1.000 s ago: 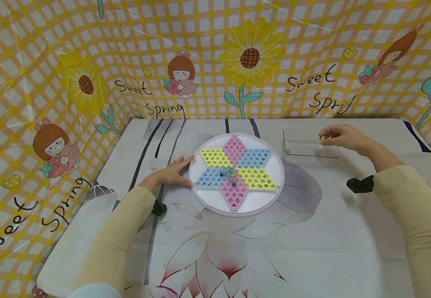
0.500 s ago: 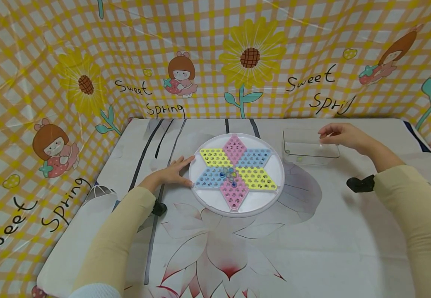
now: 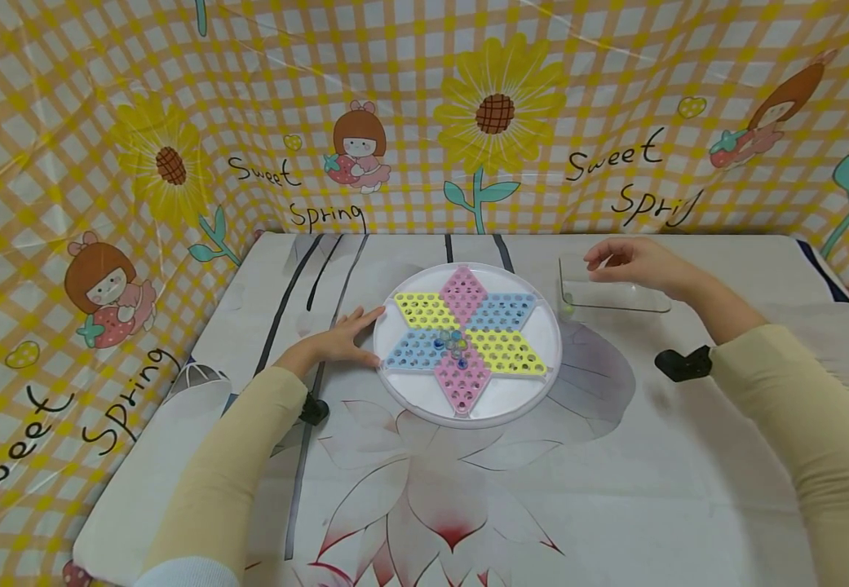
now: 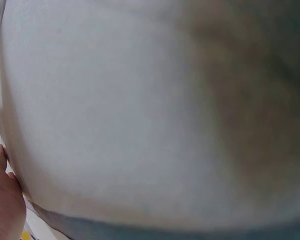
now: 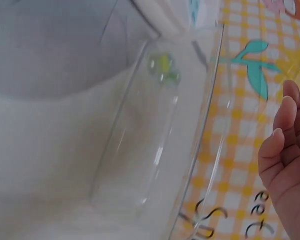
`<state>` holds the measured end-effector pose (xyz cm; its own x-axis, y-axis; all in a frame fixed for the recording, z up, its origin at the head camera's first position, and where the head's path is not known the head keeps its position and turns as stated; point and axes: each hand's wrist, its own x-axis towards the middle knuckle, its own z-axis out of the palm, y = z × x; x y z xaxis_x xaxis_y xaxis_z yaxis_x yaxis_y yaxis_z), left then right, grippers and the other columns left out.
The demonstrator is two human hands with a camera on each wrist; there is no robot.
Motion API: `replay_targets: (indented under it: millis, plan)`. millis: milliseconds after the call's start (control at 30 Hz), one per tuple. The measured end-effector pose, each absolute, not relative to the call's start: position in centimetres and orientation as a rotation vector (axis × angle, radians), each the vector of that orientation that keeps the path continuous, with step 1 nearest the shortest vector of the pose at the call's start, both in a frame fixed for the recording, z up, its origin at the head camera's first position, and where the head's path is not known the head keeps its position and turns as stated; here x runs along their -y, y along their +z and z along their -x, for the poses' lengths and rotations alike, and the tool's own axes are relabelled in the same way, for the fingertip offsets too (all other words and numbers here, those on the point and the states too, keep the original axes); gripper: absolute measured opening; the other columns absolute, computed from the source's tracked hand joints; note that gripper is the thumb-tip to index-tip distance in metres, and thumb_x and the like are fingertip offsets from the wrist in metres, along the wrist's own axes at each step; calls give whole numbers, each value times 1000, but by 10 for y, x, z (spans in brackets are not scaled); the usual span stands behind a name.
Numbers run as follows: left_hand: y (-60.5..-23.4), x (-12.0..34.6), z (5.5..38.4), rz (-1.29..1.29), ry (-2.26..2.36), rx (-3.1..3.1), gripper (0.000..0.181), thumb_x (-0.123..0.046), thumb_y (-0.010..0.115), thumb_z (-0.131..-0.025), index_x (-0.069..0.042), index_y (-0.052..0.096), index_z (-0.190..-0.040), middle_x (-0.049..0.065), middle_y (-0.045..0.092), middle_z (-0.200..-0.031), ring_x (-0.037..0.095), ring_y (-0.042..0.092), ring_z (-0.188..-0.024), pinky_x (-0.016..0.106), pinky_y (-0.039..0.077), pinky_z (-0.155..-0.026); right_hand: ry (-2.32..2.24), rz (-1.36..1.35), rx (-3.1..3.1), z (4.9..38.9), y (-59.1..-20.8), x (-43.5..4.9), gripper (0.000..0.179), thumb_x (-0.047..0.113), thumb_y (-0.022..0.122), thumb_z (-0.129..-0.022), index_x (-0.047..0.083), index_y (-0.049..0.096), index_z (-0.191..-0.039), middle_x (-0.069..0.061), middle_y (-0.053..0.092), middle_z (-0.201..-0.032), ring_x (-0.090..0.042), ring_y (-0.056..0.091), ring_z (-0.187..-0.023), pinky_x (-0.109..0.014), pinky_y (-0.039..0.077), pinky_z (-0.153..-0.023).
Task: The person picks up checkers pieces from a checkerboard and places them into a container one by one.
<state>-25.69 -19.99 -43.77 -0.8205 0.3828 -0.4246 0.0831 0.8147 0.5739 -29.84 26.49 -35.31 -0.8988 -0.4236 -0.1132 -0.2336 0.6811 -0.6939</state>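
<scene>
A round white Chinese checkers board point(image 3: 512, 408) with a pink, yellow and blue star lies mid-table. Several glass marbles point(image 3: 456, 342) cluster near the star's centre. My left hand point(image 3: 336, 341) rests at the board's left rim, thumb and fingers spread. Over the clear plastic box point(image 3: 615, 308) at the back right hovers my right hand point(image 3: 637, 262), its fingers loosely bent with nothing between them. Green and yellow marbles point(image 5: 162, 65) sit together at one end of that box in the right wrist view. The left wrist view shows mostly blurred white surface and a bit of the left hand point(image 4: 5, 200).
A flower-printed white cloth point(image 3: 615, 505) covers the table. Behind and to the left hangs a yellow checked curtain point(image 3: 409, 49) with sunflowers, along the table's back edge. A grey-and-white item point(image 3: 198, 377) lies at the left edge.
My right hand let go of a yellow-green marble, which dropped into the clear box and rolled to its left end. The hand then shifted left over the box. My left hand stays put.
</scene>
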Motion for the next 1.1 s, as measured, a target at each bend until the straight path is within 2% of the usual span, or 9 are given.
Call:
replay_targets:
  millis: [367, 633, 1100]
  plan:
    - [-437, 199, 256, -334, 748, -2460, 99, -58, 65, -53, -44, 5, -130, 0, -9, -139, 26, -14, -124, 54, -1, -94, -1063, 698, -2521, 283, -348, -213, 32, 32, 59, -76, 15, 51, -102, -1, 53, -97, -16, 49, -85, -32, 42, -70]
    - [-435, 199, 255, -335, 745, -2462, 98, -57, 65, -54, -44, 5, -130, 1, -9, -139, 26, -14, -124, 55, -1, -93, -1028, 781, -2430, 273, -355, -182, 35, 30, 61, -75, 11, 52, -103, -6, 52, -98, -19, 47, -83, -31, 40, -69]
    - [-438, 199, 257, -316, 751, -2463, 98, -59, 65, -52, -46, 5, -129, 0, -9, -139, 26, -14, -124, 55, -1, -93, -986, 949, -2308, 261, -378, -140, 37, 29, 62, -74, 7, 53, -103, -6, 54, -92, -17, 48, -76, -29, 40, -65]
